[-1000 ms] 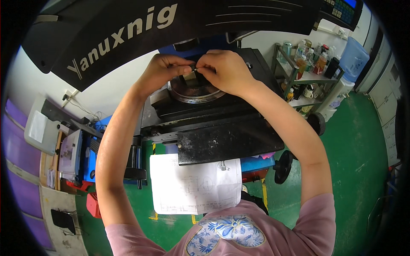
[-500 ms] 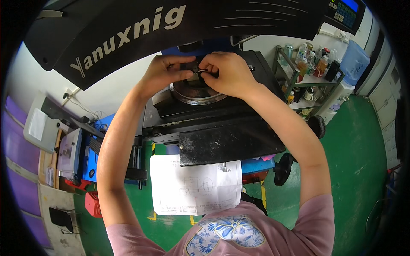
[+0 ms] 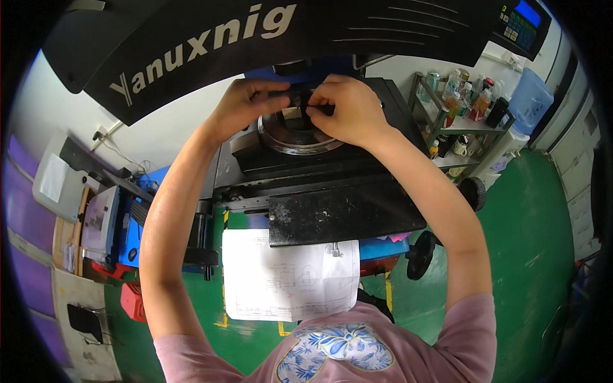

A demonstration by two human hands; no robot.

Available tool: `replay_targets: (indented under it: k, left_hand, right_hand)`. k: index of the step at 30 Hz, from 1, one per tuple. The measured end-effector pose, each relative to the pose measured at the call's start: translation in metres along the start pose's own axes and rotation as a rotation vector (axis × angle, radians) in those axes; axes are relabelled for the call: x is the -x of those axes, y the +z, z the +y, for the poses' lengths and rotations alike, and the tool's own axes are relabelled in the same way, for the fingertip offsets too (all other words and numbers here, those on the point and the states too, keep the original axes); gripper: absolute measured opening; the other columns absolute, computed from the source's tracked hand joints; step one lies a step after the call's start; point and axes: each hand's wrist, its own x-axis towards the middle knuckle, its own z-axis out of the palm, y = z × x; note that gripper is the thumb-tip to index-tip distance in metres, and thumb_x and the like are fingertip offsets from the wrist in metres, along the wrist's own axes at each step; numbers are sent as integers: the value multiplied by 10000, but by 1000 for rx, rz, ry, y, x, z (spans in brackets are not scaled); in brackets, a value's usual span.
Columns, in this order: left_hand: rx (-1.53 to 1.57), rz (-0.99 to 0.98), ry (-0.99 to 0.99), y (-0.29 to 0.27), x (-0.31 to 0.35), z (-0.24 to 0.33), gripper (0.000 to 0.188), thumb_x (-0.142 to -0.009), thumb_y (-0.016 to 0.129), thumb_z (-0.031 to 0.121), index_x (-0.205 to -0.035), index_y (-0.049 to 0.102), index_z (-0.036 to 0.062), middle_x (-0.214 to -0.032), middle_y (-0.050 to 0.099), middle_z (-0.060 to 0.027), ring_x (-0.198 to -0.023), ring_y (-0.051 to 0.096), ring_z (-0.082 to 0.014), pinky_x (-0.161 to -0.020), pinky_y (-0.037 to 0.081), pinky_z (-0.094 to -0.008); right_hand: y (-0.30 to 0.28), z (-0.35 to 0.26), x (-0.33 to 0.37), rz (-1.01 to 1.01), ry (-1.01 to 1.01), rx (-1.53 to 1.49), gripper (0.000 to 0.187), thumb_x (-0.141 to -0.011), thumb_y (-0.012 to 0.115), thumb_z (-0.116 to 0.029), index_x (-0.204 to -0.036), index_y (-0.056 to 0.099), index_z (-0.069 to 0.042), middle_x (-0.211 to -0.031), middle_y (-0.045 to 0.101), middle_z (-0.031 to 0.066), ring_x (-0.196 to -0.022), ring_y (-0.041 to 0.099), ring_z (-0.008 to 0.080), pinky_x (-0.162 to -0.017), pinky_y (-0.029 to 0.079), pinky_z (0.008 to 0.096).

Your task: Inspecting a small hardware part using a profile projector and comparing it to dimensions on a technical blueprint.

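Over a round stage with a shiny metal ring [image 3: 300, 145], both hands are raised at the machine. My left hand [image 3: 239, 110] has its thumb and forefinger apart, with their tips beside a small dark fixture [image 3: 296, 99] above the stage. Nothing shows between those fingers. From the other side my right hand [image 3: 352, 110] bends its fingers toward the thumb in a pinch at the fixture's right edge. What the pinch holds, if anything, is too dark and small to make out.
A black machine arm [image 3: 383, 32] spans overhead, with a control panel [image 3: 520, 29] at far right. Below the black machine base [image 3: 345, 214] lies a paper drawing [image 3: 287, 281]. Handwheels [image 3: 421, 255] jut out at right. A shelf with bottles [image 3: 472, 124] stands beyond.
My left fingers have parted from the small metal pin-like piece seen between the hands earlier, and that piece no longer shows clearly. The whole view has shifted slightly.
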Motion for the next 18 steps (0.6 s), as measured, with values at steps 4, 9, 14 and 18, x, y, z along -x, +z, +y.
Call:
replay_targets:
  k: [4, 9, 14, 18]
  left_hand:
    - [619, 35, -231, -9, 9, 1, 301, -789, 396, 157, -1019, 496, -10, -564, 271, 52, -478, 237, -45, -437, 256, -161]
    - [1028, 141, -473, -25, 36, -1, 303, -802, 333, 130, -1038, 469, -4, -613, 360, 33, -499, 304, -40, -434, 288, -149]
    - [1045, 201, -640, -39, 51, -3, 252, -768, 360, 113, -946, 507, 12, -668, 436, 11, -555, 398, -64, -497, 339, -163]
    - [584, 131, -391, -20, 42, 6, 234, -715, 505, 137, -900, 552, 3, -615, 428, 11, -585, 417, -75, -520, 339, -190]
  right_hand:
    - [0, 0, -2, -34, 8, 44, 95, -605, 601, -133, -660, 571, -61, -639, 508, 46, -591, 527, 184, -516, 416, 269]
    - [2, -2, -1, -12, 35, -63, 93, -616, 596, -114, -662, 559, -44, -666, 520, 48, -608, 535, 158, -542, 420, 254]
    - [2, -5, -2, -2, 78, -109, 89, -633, 586, -98, -687, 553, -36, -668, 530, 54, -604, 538, 157, -553, 422, 250]
    - [2, -5, -2, 20, 180, -179, 114, -660, 583, -105, -744, 544, -38, -676, 554, 65, -610, 547, 165, -561, 425, 254]
